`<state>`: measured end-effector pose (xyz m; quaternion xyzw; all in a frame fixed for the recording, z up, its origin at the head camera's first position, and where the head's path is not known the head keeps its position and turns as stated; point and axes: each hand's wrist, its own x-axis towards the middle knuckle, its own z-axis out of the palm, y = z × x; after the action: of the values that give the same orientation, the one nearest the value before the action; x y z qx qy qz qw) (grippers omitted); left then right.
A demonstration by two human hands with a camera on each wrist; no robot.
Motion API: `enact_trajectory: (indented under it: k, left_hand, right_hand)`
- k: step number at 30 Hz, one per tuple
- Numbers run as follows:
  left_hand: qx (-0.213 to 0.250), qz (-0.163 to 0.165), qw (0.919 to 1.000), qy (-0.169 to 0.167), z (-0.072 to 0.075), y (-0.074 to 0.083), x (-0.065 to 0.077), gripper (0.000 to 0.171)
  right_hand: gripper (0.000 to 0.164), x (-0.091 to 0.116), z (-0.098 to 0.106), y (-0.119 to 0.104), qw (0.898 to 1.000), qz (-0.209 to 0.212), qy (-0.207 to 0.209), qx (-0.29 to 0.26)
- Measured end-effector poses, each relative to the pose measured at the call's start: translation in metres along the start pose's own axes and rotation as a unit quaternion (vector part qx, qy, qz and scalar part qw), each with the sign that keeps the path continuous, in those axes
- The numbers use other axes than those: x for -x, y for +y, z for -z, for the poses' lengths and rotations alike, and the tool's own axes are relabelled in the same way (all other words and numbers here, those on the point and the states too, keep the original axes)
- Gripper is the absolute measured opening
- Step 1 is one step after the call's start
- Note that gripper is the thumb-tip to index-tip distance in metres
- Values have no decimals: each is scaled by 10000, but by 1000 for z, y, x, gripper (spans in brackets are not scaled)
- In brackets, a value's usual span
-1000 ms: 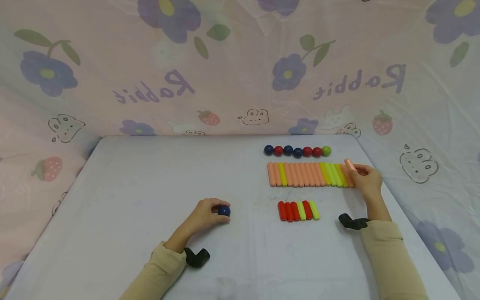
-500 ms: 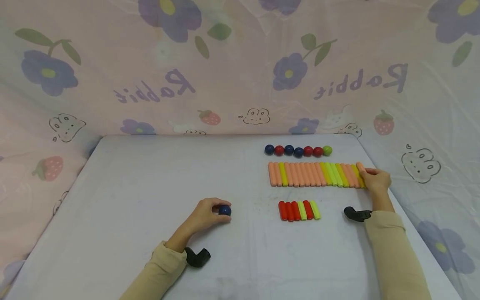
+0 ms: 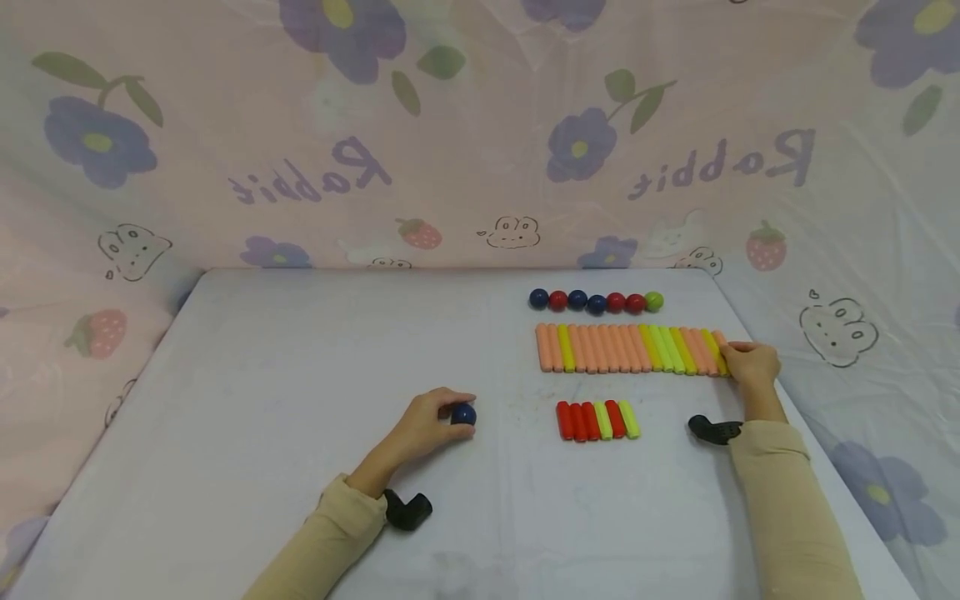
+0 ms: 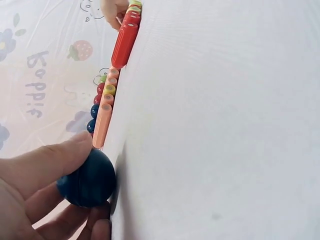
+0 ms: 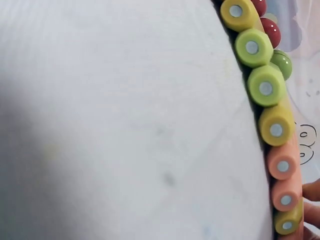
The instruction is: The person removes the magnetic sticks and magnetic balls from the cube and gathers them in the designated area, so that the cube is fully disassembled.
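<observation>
My left hand (image 3: 422,429) grips a dark blue ball (image 3: 464,415) between thumb and fingers, low over the table left of the short row. The left wrist view shows the same ball (image 4: 90,180) close to the white surface. At the right end of the long row of magnetic sticks (image 3: 600,348), my right hand (image 3: 754,363) pinches a peach stick (image 3: 719,337) beside a yellow one. The hand covers its lower part. In the right wrist view only some fingertips (image 5: 312,191) appear, and several sticks (image 5: 266,86) show grey discs in their ends.
Behind the long row, several blue and red balls and a green ball (image 3: 654,302) form a line. A shorter row of red and lime sticks (image 3: 588,421) lies in front. The white table's (image 3: 300,350) right edge runs close to my right hand. A patterned curtain (image 3: 465,167) stands behind.
My right hand has moved right along the row and lowered the peach stick at its end; a yellow stick now shows beside it. My left hand has shifted slightly right and away with the ball.
</observation>
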<state>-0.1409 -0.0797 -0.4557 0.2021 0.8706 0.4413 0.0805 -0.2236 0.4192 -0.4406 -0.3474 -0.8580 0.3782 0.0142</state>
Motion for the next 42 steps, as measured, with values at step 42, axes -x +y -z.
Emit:
enact_trajectory:
  k: [42]
  left_hand:
    - [713, 370, 9938, 765, 11, -17, 25, 27]
  right_hand:
    - [41, 209, -128, -64, 8545, 4264, -2869, -754]
